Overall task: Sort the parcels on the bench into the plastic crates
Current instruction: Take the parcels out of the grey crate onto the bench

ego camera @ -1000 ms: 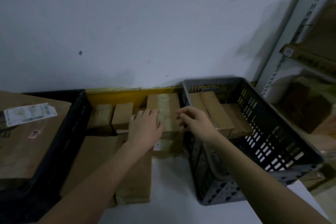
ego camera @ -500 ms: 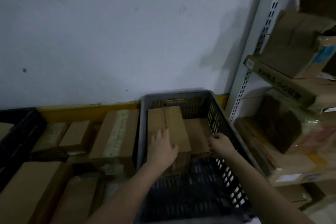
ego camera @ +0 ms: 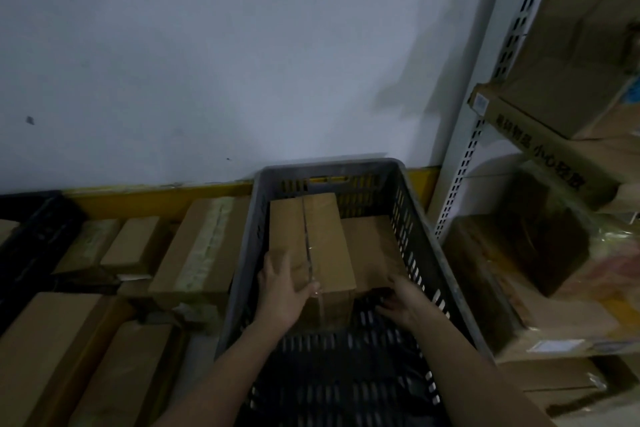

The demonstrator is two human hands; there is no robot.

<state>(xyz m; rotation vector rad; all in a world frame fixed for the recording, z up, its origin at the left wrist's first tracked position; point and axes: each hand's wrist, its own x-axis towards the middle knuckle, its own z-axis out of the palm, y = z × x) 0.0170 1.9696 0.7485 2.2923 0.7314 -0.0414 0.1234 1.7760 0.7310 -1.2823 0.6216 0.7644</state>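
Note:
A grey slotted plastic crate [ego camera: 420, 239] stands against the wall. Inside it a tall taped cardboard parcel [ego camera: 322, 236] lies lengthwise, with a lower flat parcel [ego camera: 372, 250] to its right. My left hand [ego camera: 282, 282] lies on the near left corner of the tall parcel, fingers spread over its top. My right hand [ego camera: 401, 302] is at the near end of the flat parcel, fingers curled down at its edge. Left of the crate, a long taped parcel [ego camera: 204, 246] and two small boxes [ego camera: 135, 244] lie on the bench.
A black crate [ego camera: 33, 236] stands at the far left. Large flat cardboard parcels [ego camera: 52, 350] lie at the front left. A white slotted shelf post [ego camera: 485, 107] rises right of the grey crate, with stacked cartons [ego camera: 568, 80] on the shelves behind it.
Both hands left the long taped parcel on the bench and went into the grey crate. The view swung right. My right hand has slid down to the flat parcel's near end.

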